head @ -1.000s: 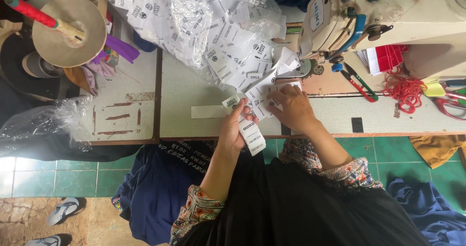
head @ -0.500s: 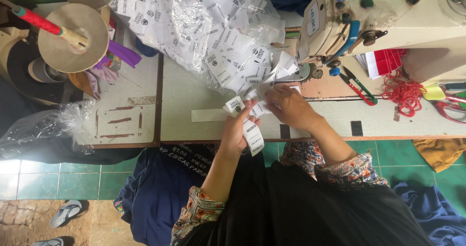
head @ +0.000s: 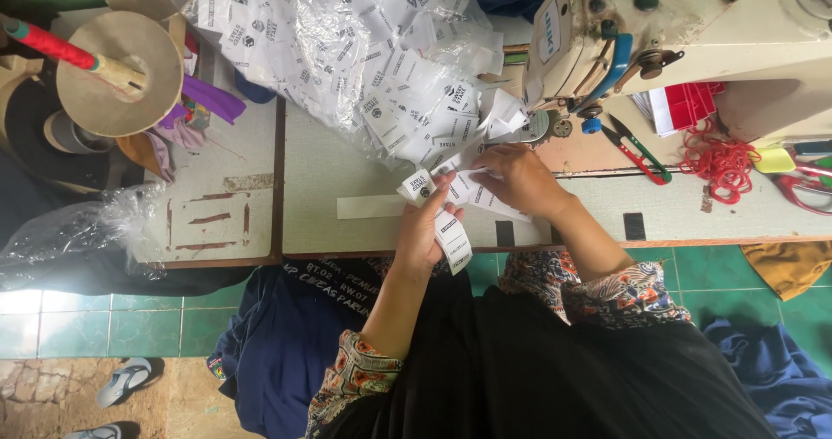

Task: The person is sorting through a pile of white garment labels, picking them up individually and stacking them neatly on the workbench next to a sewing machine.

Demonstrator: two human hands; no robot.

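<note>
My left hand (head: 425, 231) grips a strip of white printed labels (head: 452, 240) that hangs over the table's front edge. My right hand (head: 518, 179) holds more white labels (head: 475, 192) just to the right of it, fingers closed on them. Both hands sit close together in front of a clear plastic bag (head: 364, 49) stuffed with many of the same labels. The cream sewing machine (head: 676, 32) stands right behind my right hand.
A green-handled thread snip (head: 637, 149) and a tangle of red thread (head: 715, 157) lie right of the machine. Thread cones and a red-tipped stick (head: 113, 66) stand at the left. Crumpled clear plastic (head: 78, 231) hangs off the left table. Dark blue cloth (head: 286, 335) lies below the table edge.
Both hands have shifted slightly up and toward the bag of labels, with the labels in them pulled between the fingers. The view has tilted a little.
</note>
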